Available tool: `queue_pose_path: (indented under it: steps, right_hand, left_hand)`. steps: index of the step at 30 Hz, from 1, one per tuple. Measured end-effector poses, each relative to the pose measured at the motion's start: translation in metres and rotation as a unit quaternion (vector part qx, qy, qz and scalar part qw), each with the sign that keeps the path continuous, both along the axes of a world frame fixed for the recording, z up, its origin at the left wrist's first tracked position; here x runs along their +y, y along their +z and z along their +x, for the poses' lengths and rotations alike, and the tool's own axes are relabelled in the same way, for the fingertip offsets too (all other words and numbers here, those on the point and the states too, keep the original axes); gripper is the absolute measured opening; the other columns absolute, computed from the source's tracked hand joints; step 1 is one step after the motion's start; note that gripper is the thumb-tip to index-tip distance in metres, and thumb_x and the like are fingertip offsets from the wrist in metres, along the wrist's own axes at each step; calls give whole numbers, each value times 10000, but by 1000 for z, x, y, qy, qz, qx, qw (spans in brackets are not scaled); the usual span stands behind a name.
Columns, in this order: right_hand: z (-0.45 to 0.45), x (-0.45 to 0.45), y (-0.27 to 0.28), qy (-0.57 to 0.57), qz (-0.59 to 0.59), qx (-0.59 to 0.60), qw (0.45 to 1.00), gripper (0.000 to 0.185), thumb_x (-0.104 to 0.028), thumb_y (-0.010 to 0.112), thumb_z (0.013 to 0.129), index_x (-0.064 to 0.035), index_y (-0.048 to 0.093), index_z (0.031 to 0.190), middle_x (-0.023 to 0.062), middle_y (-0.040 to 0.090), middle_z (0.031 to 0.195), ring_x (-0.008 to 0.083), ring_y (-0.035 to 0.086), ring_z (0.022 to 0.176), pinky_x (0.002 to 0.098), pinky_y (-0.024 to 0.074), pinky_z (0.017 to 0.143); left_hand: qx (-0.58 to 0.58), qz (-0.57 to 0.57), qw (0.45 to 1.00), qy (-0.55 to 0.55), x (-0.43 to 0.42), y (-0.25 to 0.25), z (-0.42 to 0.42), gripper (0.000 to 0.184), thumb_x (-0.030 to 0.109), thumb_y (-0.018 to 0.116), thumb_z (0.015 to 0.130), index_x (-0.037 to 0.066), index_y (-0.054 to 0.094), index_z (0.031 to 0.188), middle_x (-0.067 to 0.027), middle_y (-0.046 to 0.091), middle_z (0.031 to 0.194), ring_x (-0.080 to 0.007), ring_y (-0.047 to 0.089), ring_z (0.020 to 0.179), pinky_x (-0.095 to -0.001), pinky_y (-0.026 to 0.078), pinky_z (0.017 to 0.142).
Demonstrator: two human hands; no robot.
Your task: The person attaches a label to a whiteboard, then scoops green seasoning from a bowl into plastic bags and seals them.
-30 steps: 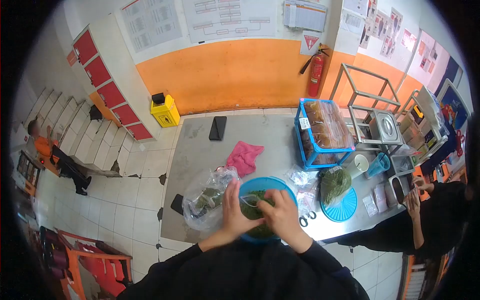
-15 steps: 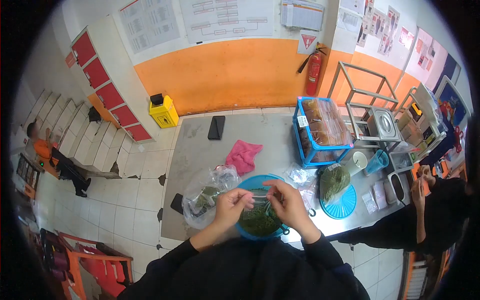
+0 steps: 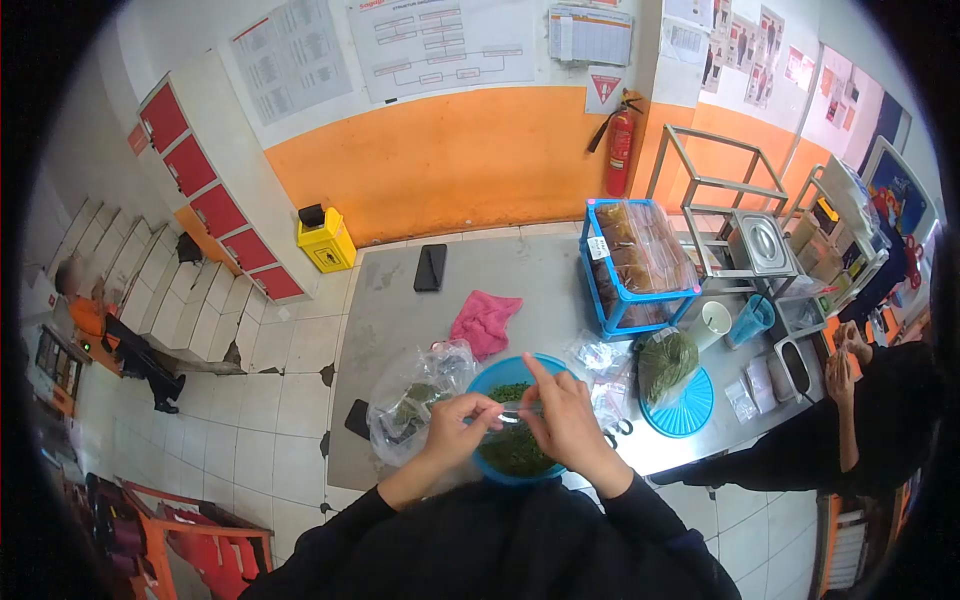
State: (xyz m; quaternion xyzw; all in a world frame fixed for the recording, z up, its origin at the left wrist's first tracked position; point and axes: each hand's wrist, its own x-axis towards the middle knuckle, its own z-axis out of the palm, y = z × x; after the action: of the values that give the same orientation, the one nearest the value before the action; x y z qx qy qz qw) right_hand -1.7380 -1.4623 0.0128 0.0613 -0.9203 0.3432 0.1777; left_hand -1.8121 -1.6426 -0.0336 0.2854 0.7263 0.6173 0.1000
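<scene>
Above a blue bowl (image 3: 492, 372) of chopped green leaves (image 3: 516, 456), I hold a small clear plastic bag (image 3: 511, 412) level between both hands. My left hand (image 3: 458, 430) is closed, thumb and fingers pinching the bag's left end. At the other end, my right hand (image 3: 570, 420) pinches the bag with its thumb against the fingers, while the index finger points up and away. Left of the bowl lies a larger clear plastic bag (image 3: 405, 408) with some green leaves inside. The lower part of the small bag is hard to make out.
A pink cloth (image 3: 484, 322), a phone (image 3: 430, 268) and a blue crate of packed bags (image 3: 640, 262) are on the steel table (image 3: 385, 315). To the right are a bag of greens (image 3: 667, 365) on a blue lid (image 3: 690, 408), scissors (image 3: 622, 428), and a co-worker (image 3: 880, 420).
My right index finger has lifted and straightened upward. The small bag, which hung upright between my hands, now looks flatter and narrower. The view has shifted slightly.
</scene>
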Motion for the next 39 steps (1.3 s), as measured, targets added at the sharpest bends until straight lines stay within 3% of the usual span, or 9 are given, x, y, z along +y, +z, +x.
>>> queue_pose_path:
  steps: [16,18,20,24,26,29,31,33,39]
  right_hand:
    - [1,-14,-20,81,62,43,994,610,-28,641,798,9,406,1360,71,589,869,262,520,848,388,371,800]
    - [1,-4,-23,59,95,43,993,606,-29,642,797,13,411,1355,79,589,866,264,522,852,394,373,805]
    - [3,16,-31,-9,121,13,992,553,-2,634,790,-24,455,1313,99,593,862,281,526,845,405,389,781]
    - [4,61,-42,-86,-11,27,996,434,-21,660,775,-83,535,1186,102,616,824,310,556,831,417,422,738]
    - [3,82,-57,-196,-48,47,978,320,-89,702,778,-105,580,1074,90,621,761,326,582,783,425,443,693]
    - [7,118,-126,-348,0,-78,934,282,-222,774,724,-91,595,897,103,628,714,337,599,710,421,464,647]
    - [21,122,-172,-355,81,-173,915,330,-300,795,689,-101,611,878,97,646,743,324,606,745,418,471,671]
    - [39,114,-214,-336,204,-133,910,319,-359,780,683,-116,646,840,71,638,893,278,557,987,452,436,790]
    - [41,115,-249,-317,187,-112,923,147,-260,697,776,-114,682,768,31,620,860,275,539,935,436,375,785]
  left_hand:
    - [175,-130,976,-10,-26,-3,8,68,78,614,867,15,638,860,-77,645,810,-168,632,705,-293,496,588]
    - [212,-99,966,112,-39,-13,2,71,89,613,872,24,634,852,-74,635,807,-173,620,697,-296,484,593]
    - [-15,4,954,301,-64,-38,-15,76,102,608,885,33,624,857,-71,620,789,-175,602,691,-294,479,605]
    - [180,-169,896,368,-114,-84,-34,180,211,596,901,51,657,957,-127,652,934,-260,633,870,-362,493,756]
    - [342,-364,858,120,-120,-104,-44,310,318,557,942,74,642,1113,-138,622,1162,-289,540,1149,-423,408,970]
    - [295,-333,882,155,-109,-120,-37,474,490,501,927,113,654,1169,-140,534,1339,-318,412,1301,-451,306,1060]
    - [260,-257,921,134,-90,-84,-40,454,475,530,906,106,670,1131,-136,537,1335,-318,439,1275,-448,330,1041]
    - [221,-177,952,117,-75,-55,-35,435,459,558,884,100,687,1092,-133,540,1331,-318,467,1249,-446,354,1021]
    - [262,-103,960,6,-29,-26,-21,401,418,569,892,68,689,1049,-121,683,1075,-315,610,1059,-434,426,958]
